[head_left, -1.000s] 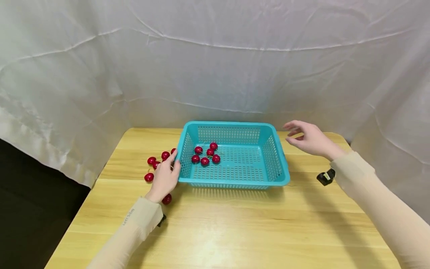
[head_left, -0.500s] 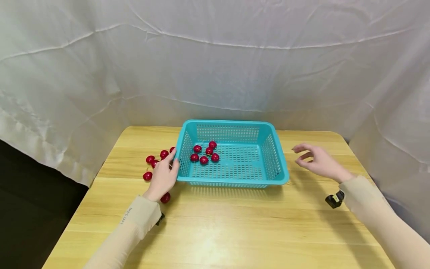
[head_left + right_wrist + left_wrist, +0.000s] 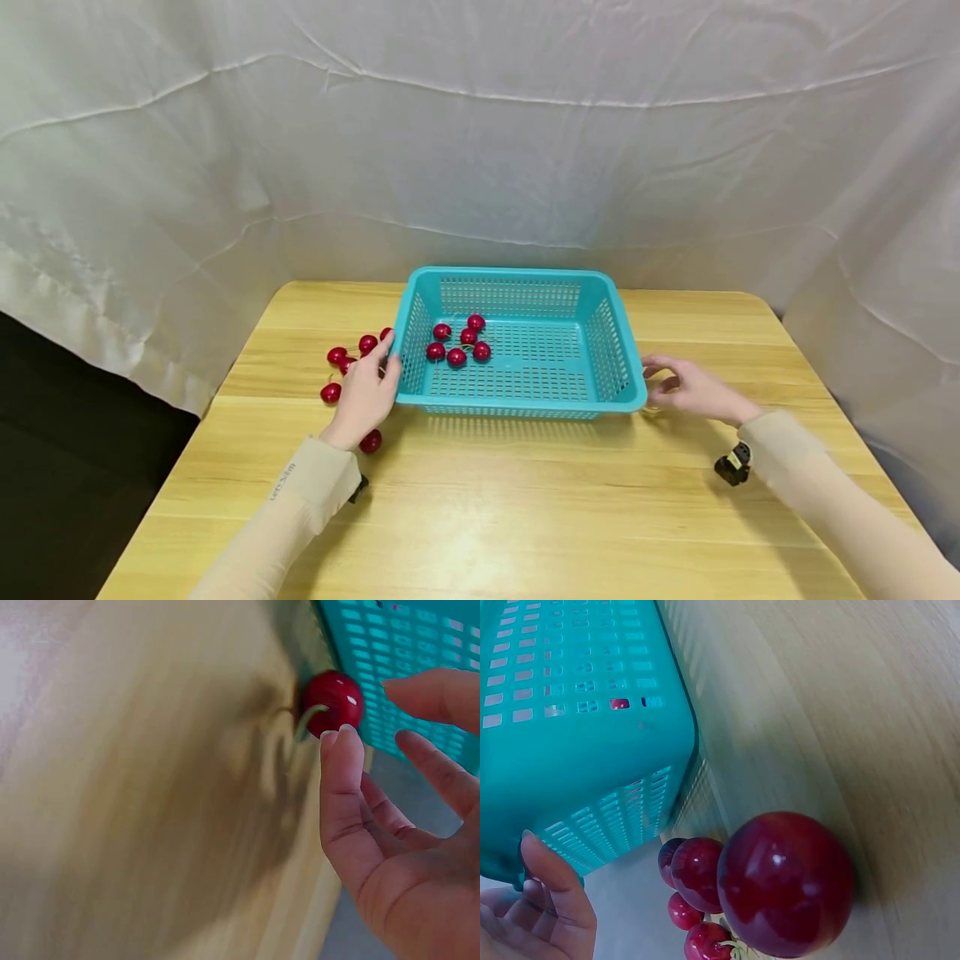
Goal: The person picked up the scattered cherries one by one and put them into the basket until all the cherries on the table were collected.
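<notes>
In the head view my left hand (image 3: 365, 397) is at the left end of a turquoise plastic basket (image 3: 517, 407), holding its rim between thumb and fingers. The left wrist view shows the thumb (image 3: 551, 862) at the rim and the other fingers bent below. Several red cherries (image 3: 456, 357) lie inside the basket, toward its left. My right hand (image 3: 686, 387) is low beside the basket's right end, thumb and fingers apart. Just ahead of its fingertips, a cherry (image 3: 334, 701) with a green stem sits on the wood against the basket wall.
More cherries (image 3: 331, 393) are scattered on the wooden table (image 3: 480, 517) left of the basket, around my left hand. One cherry (image 3: 371, 442) lies close to the left wrist. A pale curtain (image 3: 480, 167) hangs behind the table.
My right hand first drew back toward me and to the right, then came left and down to the basket's right end. The left hand and basket stay in place.
</notes>
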`<state>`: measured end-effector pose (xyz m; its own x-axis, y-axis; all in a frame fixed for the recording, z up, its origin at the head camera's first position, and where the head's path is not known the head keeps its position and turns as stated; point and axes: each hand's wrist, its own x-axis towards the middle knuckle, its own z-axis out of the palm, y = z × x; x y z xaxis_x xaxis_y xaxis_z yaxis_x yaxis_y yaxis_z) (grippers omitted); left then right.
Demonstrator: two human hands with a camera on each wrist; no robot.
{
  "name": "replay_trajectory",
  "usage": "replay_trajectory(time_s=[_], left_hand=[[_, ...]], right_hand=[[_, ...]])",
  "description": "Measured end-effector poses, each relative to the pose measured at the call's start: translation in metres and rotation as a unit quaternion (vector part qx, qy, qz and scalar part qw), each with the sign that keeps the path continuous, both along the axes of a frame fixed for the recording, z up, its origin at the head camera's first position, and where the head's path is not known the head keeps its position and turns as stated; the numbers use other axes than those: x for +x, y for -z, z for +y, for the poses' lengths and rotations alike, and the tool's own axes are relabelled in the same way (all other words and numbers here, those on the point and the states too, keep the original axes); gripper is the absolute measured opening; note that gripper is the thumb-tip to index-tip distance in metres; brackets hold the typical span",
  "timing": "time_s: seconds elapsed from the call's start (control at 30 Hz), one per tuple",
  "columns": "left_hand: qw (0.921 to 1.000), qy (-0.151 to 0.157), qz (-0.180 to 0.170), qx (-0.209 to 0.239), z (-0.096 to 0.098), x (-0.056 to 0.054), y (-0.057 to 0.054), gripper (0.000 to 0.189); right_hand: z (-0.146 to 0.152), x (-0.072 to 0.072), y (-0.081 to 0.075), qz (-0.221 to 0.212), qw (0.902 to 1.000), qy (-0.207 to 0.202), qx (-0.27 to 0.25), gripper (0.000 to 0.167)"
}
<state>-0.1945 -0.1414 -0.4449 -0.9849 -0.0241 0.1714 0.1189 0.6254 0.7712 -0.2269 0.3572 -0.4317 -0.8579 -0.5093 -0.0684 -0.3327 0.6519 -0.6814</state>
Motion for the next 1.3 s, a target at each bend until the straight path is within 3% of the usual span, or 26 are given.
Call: replay_trajectory(time_s=[0.13,0.3,0.67,0.93,1.17,1.3], left_hand=[[1.0000,0.001,-0.007,0.002,0.000,0.000,0.001,0.054],[0.9999,0.002,-0.011,0.006,0.001,-0.001,0.003,0.054],[0.9998,0.005,-0.014,0.011,0.003,-0.002,0.005,0.054],[0.9999,0.007,-0.006,0.012,0.003,-0.003,0.005,0.054],[1.0000,0.001,0.001,0.009,0.000,-0.002,0.005,0.053],[1.0000,0.000,0.001,0.009,-0.001,-0.001,0.005,0.053]], right_hand=[[-0.005,-0.001,0.007,-0.022,0.9997,-0.014,-0.002,0.053],[-0.011,-0.002,0.012,-0.019,0.9994,-0.028,0.008,0.056],[-0.016,-0.005,0.015,0.017,0.9977,-0.026,0.061,0.048],[-0.015,-0.005,0.014,0.027,0.9970,-0.040,0.060,0.048],[-0.010,-0.005,0.012,-0.005,0.9984,-0.041,0.040,0.036],[-0.007,-0.007,0.012,0.009,0.9980,-0.038,0.050,0.033]])
